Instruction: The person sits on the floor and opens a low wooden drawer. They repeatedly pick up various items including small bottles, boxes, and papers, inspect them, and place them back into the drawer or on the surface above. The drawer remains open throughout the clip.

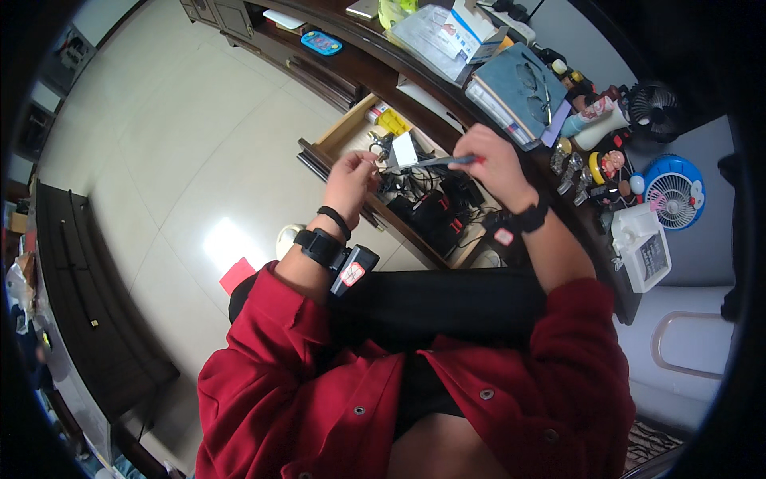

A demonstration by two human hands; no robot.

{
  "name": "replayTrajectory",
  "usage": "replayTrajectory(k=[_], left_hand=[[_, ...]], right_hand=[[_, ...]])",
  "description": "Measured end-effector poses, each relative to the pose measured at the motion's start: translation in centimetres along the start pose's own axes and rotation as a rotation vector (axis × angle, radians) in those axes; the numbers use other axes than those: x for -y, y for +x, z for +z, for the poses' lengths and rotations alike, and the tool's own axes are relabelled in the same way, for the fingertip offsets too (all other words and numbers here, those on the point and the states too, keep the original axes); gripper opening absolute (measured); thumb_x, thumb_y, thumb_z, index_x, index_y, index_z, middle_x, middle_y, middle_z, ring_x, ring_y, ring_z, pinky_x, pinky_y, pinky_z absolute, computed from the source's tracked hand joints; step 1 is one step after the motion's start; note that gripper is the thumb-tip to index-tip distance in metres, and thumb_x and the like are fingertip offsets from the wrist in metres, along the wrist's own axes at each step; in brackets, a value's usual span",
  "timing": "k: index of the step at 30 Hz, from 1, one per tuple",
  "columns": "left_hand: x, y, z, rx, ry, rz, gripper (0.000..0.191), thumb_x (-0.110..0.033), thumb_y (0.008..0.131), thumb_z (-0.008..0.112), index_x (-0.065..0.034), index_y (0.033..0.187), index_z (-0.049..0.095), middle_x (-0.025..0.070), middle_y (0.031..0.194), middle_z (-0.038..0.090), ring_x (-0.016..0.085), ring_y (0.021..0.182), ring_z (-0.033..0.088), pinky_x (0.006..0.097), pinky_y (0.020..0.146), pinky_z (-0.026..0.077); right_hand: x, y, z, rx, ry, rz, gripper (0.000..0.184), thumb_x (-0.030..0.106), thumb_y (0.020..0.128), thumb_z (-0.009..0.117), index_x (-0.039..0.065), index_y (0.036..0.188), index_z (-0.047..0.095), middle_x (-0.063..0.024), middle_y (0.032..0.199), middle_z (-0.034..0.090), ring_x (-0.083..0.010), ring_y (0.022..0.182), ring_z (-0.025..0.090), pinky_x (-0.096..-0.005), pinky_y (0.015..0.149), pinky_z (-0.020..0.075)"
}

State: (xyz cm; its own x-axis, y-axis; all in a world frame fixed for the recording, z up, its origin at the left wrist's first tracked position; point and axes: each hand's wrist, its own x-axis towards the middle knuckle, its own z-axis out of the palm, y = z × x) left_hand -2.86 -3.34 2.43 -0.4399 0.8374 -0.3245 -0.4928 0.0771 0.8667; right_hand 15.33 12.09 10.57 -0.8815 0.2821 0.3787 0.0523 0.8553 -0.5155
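Note:
Both my hands are raised over an open wooden drawer (383, 220). My right hand (489, 164) grips a slim grey tool with a red end (443, 161), which points left towards my left hand (353, 179). The fingertips of my left hand pinch together near the tool's tip; whether they hold the tip or a small thing is too small to tell. Below the tool, the drawer holds tangled black cables (413, 185), black boxes with red marks (432, 208), a white card-like piece (404, 148) and a yellow item (392, 121).
On the dark cabinet top lie a blue-grey book (508, 78) with eyeglasses, an opened white box (473, 36), metal-banded watches (559, 158), a blue fan (673, 194) and a white stand (643, 248). A red square (237, 275) lies on the tiled floor near my leg.

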Motion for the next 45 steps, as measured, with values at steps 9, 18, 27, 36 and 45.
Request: replayTrajectory(k=[9,18,27,36,45], left_hand=[[1.6,-1.0,3.2,0.386,-0.183,-0.306,0.037,-0.034,0.088,0.052,-0.0069,0.112,0.045,0.0067,0.101,0.053,0.021,0.092,0.057,0.0362,0.079,0.049],[2.5,-0.4,4.0,0.451,-0.348,-0.261,0.029,-0.011,0.087,0.053,-0.0126,0.113,0.039,0.0081,0.104,0.057,0.020,0.092,0.058,0.0373,0.080,0.048],[2.3,0.1,4.8,0.434,-0.441,-0.157,0.031,-0.006,0.088,0.049,-0.0105,0.115,0.034,0.0178,0.104,0.055,0.029,0.098,0.057,0.0423,0.081,0.049],[3.0,0.4,4.9,0.475,-0.365,-0.196,0.030,-0.004,0.088,0.047,-0.0113,0.115,0.035,0.0170,0.108,0.055,0.026,0.102,0.054,0.0409,0.087,0.044],[3.8,0.7,4.9,0.296,-0.336,-0.215,0.030,0.007,0.083,0.043,-0.0085,0.107,0.034,0.0106,0.112,0.051,0.025,0.096,0.055,0.0389,0.083,0.047]], right_hand=[[6.1,-6.6,2.5,-0.134,-0.481,-0.424,0.013,0.006,0.066,0.059,0.005,0.079,0.057,-0.0054,0.085,0.055,-0.0204,0.078,0.052,-0.0299,0.064,0.0482],[5.5,-8.3,5.2,-0.115,-0.331,-0.426,0.015,0.007,0.066,0.059,0.005,0.082,0.058,-0.0042,0.086,0.056,-0.0198,0.079,0.054,-0.0298,0.066,0.0482],[3.0,-8.6,6.9,-0.258,0.082,0.069,0.022,-0.005,0.073,0.053,0.006,0.093,0.057,-0.0075,0.098,0.056,-0.0199,0.091,0.056,-0.0305,0.076,0.0481],[1.5,-9.0,7.1,-0.025,1.702,1.006,0.030,0.025,0.094,0.039,0.002,0.112,0.044,-0.0166,0.096,0.059,-0.0281,0.086,0.061,-0.0406,0.075,0.0515],[1.4,-9.1,7.2,-0.048,1.283,1.069,0.022,0.018,0.093,0.039,0.005,0.110,0.044,-0.0113,0.086,0.057,-0.0213,0.073,0.060,-0.0356,0.065,0.0534]])
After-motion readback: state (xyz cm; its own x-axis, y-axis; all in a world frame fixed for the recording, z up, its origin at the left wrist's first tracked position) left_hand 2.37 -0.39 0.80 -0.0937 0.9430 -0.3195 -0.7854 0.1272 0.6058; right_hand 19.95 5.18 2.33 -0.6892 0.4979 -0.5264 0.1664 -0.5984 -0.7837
